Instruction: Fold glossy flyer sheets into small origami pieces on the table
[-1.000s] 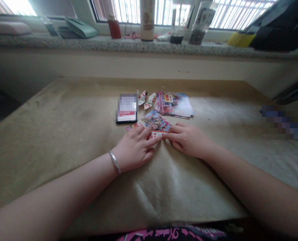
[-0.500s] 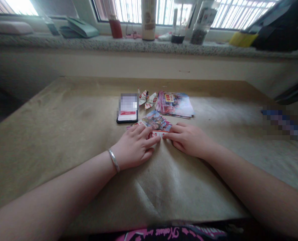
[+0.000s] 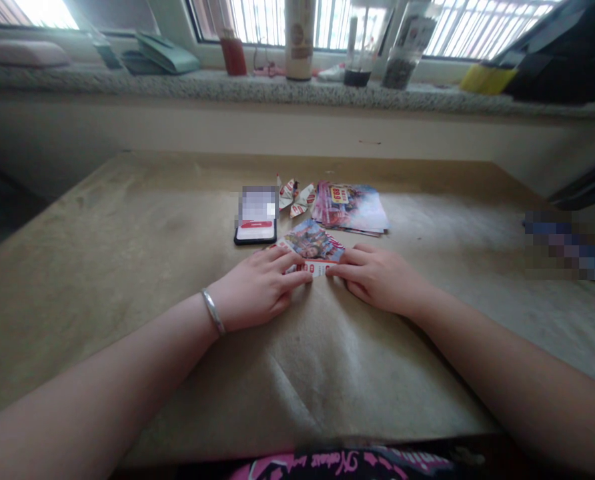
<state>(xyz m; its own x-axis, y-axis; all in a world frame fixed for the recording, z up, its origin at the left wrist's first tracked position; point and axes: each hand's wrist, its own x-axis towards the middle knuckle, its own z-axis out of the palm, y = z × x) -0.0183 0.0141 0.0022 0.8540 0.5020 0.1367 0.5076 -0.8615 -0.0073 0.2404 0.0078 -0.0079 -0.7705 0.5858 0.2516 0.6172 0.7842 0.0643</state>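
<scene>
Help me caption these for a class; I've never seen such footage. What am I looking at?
No machine here: these are a person's bare hands, filmed by one camera worn on the head, looking forward and down. The left hand, with a silver bracelet at the wrist, and the right hand both have fingers on a printed paper. It lies on the table rather than being lifted; whether the right hand pinches its edge is hard to tell. Beyond lie a phone, some folded red-and-white paper and a stack of printed sheets. Behind the table, bottles stand on a windowsill.
</scene>
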